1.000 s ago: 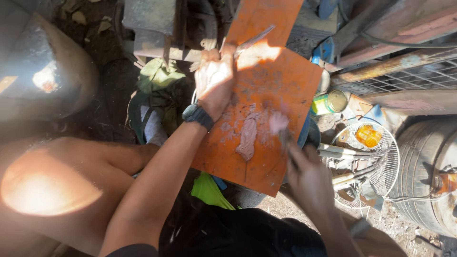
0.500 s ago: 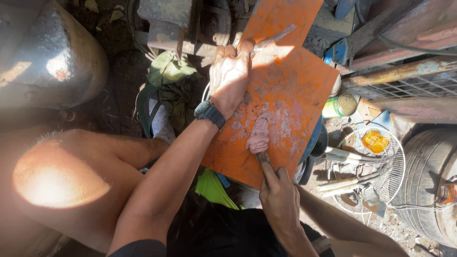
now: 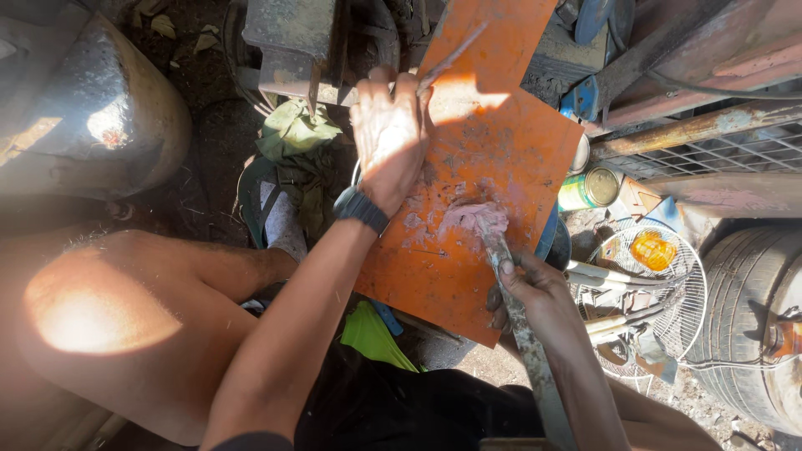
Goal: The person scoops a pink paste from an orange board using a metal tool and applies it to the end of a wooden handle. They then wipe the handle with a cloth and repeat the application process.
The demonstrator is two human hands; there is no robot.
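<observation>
Since the earlier frames: right hand [image 3: 535, 288] has come in from the lower right, and its blade tip now sits in the pink lump; left hand has stayed flat on the sheet.

Largest first. Grey rounded drum [image 3: 92, 108], upper left of the frame, half in sun. Tyre [image 3: 756, 334] at the right edge. Bare knee [image 3: 100, 309], lower left, person crouched over the work.

Orange sheet [image 3: 493, 159], centre to top of frame, lies tilted with one corner toward the lower centre. Surface scraped and smeared pale in the middle.

Wire fan guard [image 3: 643, 292], right of the sheet, on the ground with an orange lamp lens [image 3: 653, 249] on it. Green cloth [image 3: 292, 134], left of the sheet.

Left hand [image 3: 388, 138], palm down on the sheet's left edge, fingers spread and pressed flat; judged to pin the sheet so it does not slide under the scraping. Black watch [image 3: 361, 209] on that wrist.

Right hand: fingers wrapped tight round the handle of a putty knife [image 3: 510, 292], which runs from the bottom of the frame up to the centre. Low angle of the blade suits scooping or spreading.

Tin can [image 3: 589, 188], just beside the sheet's right edge, open mouth visible.

Pink putty [image 3: 474, 219], centre of the sheet, touching the blade tip.
</observation>
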